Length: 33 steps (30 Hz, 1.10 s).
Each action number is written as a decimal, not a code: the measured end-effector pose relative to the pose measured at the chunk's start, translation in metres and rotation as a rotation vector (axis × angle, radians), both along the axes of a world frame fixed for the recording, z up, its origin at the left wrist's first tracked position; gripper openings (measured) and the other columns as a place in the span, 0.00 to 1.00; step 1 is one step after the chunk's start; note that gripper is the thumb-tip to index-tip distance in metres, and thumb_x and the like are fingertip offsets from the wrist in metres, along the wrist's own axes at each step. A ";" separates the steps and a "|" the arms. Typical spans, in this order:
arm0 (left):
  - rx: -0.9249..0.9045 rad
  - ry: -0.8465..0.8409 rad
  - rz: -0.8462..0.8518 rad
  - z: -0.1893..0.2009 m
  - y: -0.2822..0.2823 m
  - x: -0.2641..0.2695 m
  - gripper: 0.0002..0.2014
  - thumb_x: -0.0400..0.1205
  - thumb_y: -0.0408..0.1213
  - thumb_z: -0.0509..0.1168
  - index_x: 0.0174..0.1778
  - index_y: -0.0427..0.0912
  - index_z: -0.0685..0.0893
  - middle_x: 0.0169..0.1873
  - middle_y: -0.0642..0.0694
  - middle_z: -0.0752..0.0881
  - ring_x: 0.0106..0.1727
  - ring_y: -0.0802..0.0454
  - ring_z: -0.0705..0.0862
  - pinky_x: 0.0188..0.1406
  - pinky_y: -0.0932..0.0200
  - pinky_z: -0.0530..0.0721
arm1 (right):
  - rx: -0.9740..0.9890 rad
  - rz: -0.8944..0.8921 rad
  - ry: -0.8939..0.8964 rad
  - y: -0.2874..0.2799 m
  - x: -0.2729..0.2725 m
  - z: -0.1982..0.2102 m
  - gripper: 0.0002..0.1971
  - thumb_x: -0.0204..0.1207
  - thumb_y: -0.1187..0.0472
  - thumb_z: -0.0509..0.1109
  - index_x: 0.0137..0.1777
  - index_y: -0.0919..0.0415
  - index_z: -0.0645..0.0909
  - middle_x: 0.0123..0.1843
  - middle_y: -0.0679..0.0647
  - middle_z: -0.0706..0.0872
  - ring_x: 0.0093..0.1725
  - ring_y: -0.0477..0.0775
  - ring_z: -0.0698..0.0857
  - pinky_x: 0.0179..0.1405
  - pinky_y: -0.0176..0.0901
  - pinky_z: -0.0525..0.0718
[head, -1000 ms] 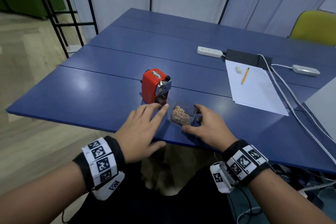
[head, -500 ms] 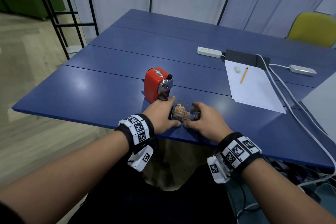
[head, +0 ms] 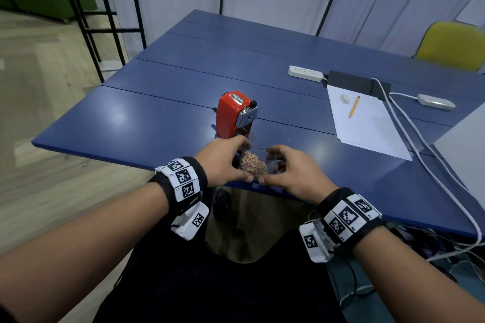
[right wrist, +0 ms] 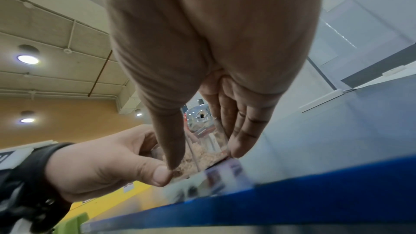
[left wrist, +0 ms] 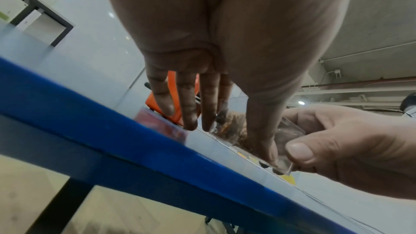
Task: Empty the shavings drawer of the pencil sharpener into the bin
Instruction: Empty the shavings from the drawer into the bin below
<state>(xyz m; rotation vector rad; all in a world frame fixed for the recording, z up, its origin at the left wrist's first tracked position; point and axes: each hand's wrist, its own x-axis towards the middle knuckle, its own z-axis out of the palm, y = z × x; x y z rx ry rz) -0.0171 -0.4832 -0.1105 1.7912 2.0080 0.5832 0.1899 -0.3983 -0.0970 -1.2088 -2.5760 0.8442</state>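
Note:
The clear shavings drawer, heaped with brown shavings, is out of the red pencil sharpener and sits near the front edge of the blue table. My left hand pinches its left side between thumb and fingers. My right hand pinches the right side the same way. In the left wrist view the drawer shows behind my thumb, with the sharpener beyond my fingers. In the right wrist view the drawer lies between both thumbs. I see no bin in any view.
White paper with a pencil and an eraser lies to the right. Behind it are a power strip and white cables. A yellow chair stands far right, a black rack far left.
My left hand left the table top and took hold of the drawer's left side. Both hands now hold the drawer, closer to the table's front edge.

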 end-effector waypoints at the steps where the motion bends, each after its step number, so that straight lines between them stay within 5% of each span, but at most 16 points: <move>1: 0.004 0.013 0.007 0.001 -0.007 -0.004 0.40 0.65 0.59 0.83 0.73 0.54 0.77 0.63 0.52 0.89 0.60 0.52 0.90 0.58 0.48 0.91 | -0.006 0.014 0.005 -0.004 -0.002 -0.001 0.44 0.67 0.44 0.89 0.82 0.54 0.76 0.73 0.48 0.88 0.60 0.48 0.90 0.61 0.43 0.90; 7: 0.043 0.095 0.056 0.006 -0.048 -0.029 0.40 0.63 0.63 0.81 0.71 0.56 0.78 0.62 0.54 0.90 0.60 0.51 0.89 0.58 0.47 0.89 | -0.153 0.075 0.118 -0.028 -0.019 0.002 0.39 0.68 0.37 0.86 0.78 0.47 0.79 0.62 0.36 0.88 0.55 0.37 0.90 0.58 0.42 0.91; 10: 0.040 0.111 0.094 0.009 -0.067 -0.040 0.40 0.62 0.65 0.80 0.70 0.56 0.78 0.60 0.52 0.91 0.59 0.48 0.90 0.57 0.47 0.89 | -0.244 0.073 0.206 -0.037 -0.031 0.000 0.31 0.72 0.32 0.79 0.71 0.46 0.84 0.63 0.39 0.91 0.61 0.41 0.91 0.63 0.46 0.90; 14: 0.027 0.093 0.152 0.010 -0.092 -0.048 0.41 0.62 0.66 0.80 0.70 0.60 0.77 0.62 0.53 0.91 0.61 0.50 0.90 0.58 0.46 0.90 | -0.473 0.059 0.328 -0.045 -0.050 -0.011 0.10 0.86 0.44 0.72 0.59 0.47 0.87 0.47 0.41 0.94 0.51 0.47 0.95 0.63 0.53 0.92; 21: 0.012 0.080 0.207 0.014 -0.133 -0.056 0.42 0.65 0.57 0.85 0.75 0.53 0.78 0.66 0.51 0.90 0.65 0.53 0.90 0.65 0.53 0.87 | -0.599 0.103 0.308 -0.071 -0.077 -0.013 0.22 0.92 0.47 0.63 0.64 0.67 0.87 0.47 0.61 0.92 0.44 0.57 0.94 0.59 0.58 0.94; 26: -0.062 0.049 0.245 0.006 -0.158 -0.067 0.42 0.67 0.51 0.86 0.76 0.54 0.77 0.65 0.51 0.90 0.55 0.52 0.91 0.57 0.56 0.89 | -0.729 0.150 0.282 -0.083 -0.099 -0.024 0.26 0.93 0.50 0.63 0.64 0.78 0.85 0.50 0.74 0.92 0.44 0.64 0.93 0.54 0.54 0.95; 30: -0.088 0.025 0.290 -0.004 -0.180 -0.077 0.42 0.65 0.48 0.87 0.75 0.54 0.78 0.65 0.52 0.90 0.51 0.54 0.91 0.55 0.57 0.89 | -0.835 0.211 0.251 -0.099 -0.116 -0.036 0.19 0.93 0.53 0.64 0.64 0.72 0.85 0.45 0.61 0.92 0.43 0.59 0.91 0.45 0.43 0.94; 33: -0.106 0.005 0.325 -0.015 -0.192 -0.087 0.41 0.65 0.46 0.87 0.74 0.54 0.79 0.64 0.52 0.90 0.47 0.56 0.91 0.51 0.62 0.87 | -0.888 0.235 0.243 -0.108 -0.131 -0.054 0.15 0.94 0.55 0.63 0.65 0.66 0.85 0.49 0.60 0.92 0.46 0.59 0.93 0.50 0.47 0.93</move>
